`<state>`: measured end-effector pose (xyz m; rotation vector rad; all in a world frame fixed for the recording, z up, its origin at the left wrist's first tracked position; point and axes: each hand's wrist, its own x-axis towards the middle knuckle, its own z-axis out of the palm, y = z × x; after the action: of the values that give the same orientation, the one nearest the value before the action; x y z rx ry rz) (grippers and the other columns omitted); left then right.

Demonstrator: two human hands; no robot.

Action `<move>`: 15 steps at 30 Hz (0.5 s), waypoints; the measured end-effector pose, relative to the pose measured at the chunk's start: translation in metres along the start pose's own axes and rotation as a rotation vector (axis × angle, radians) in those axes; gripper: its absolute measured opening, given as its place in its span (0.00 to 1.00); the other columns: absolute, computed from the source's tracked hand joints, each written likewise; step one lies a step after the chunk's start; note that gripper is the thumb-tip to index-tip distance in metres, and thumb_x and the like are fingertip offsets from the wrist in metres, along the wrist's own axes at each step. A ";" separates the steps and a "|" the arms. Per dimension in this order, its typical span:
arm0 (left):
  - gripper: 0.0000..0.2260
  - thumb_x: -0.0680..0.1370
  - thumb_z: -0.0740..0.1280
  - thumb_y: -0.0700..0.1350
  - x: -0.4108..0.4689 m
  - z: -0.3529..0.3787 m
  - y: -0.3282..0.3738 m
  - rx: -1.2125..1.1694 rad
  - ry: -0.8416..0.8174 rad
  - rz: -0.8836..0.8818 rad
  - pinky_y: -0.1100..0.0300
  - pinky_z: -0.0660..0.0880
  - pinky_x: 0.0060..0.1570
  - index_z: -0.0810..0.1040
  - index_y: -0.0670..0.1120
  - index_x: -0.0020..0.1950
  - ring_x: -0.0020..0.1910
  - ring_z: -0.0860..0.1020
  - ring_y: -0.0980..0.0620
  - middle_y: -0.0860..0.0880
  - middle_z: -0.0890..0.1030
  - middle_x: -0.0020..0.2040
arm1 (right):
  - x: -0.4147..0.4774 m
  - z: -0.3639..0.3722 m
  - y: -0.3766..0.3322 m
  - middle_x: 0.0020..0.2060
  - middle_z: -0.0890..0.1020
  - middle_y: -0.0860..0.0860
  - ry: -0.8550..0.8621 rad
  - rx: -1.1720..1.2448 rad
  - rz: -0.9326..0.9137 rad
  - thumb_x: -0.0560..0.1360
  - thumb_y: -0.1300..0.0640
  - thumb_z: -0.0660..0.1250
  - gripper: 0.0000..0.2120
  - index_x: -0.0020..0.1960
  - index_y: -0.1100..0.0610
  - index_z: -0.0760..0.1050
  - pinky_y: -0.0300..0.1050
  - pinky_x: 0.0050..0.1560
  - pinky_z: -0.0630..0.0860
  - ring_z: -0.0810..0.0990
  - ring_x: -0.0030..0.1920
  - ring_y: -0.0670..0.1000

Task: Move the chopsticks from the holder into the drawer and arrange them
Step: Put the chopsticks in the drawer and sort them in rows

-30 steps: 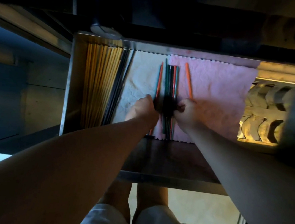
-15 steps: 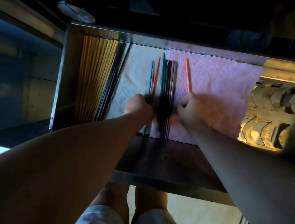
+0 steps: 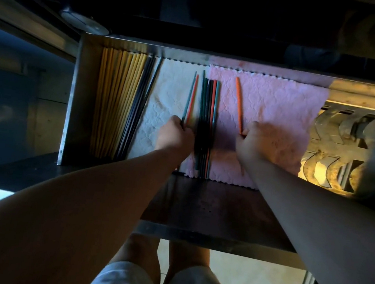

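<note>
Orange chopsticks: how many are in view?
3 orange chopsticks: one in the left hand, one in the middle bundle, one in the right hand on the pink cloth. Others may be hidden.

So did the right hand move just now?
Yes. The right hand, pinching the thin orange chopstick, slid rightward over the pink textured cloth, away from its edge with the white cloth. The left hand holds the thin teal and red chopsticks.

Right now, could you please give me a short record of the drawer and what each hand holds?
drawer: open, lined with white cloth and pink cloth
left side: yellow sticks, then black sticks
middle: bundle of dark sticks where the cloths meet
left hand: holds teal and red pair
right hand: holds orange stick, apart from bundle
</note>
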<state>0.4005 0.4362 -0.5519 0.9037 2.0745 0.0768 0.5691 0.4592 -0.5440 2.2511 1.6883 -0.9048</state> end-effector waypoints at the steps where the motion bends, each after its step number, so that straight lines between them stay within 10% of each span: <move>1: 0.02 0.75 0.61 0.40 -0.001 0.002 0.003 -0.015 -0.012 -0.001 0.58 0.64 0.30 0.72 0.44 0.46 0.37 0.72 0.47 0.49 0.74 0.36 | -0.001 -0.001 0.000 0.57 0.77 0.61 0.037 0.001 0.000 0.77 0.55 0.64 0.17 0.62 0.64 0.73 0.48 0.57 0.70 0.74 0.59 0.59; 11: 0.15 0.72 0.73 0.48 0.010 0.023 0.024 -0.075 -0.020 -0.126 0.57 0.72 0.41 0.80 0.42 0.54 0.49 0.81 0.41 0.42 0.83 0.48 | -0.013 0.006 -0.016 0.35 0.73 0.55 0.056 0.332 -0.054 0.74 0.67 0.61 0.05 0.49 0.64 0.74 0.27 0.29 0.65 0.67 0.30 0.45; 15: 0.12 0.71 0.70 0.45 0.011 0.020 0.027 -0.111 -0.062 -0.145 0.59 0.72 0.37 0.82 0.41 0.51 0.45 0.81 0.42 0.43 0.83 0.43 | -0.012 0.020 -0.023 0.36 0.72 0.54 -0.035 0.470 0.008 0.72 0.66 0.60 0.05 0.43 0.57 0.68 0.40 0.34 0.66 0.72 0.37 0.52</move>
<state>0.4260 0.4577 -0.5625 0.6779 2.0499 0.0846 0.5384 0.4476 -0.5481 2.4954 1.5771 -1.4575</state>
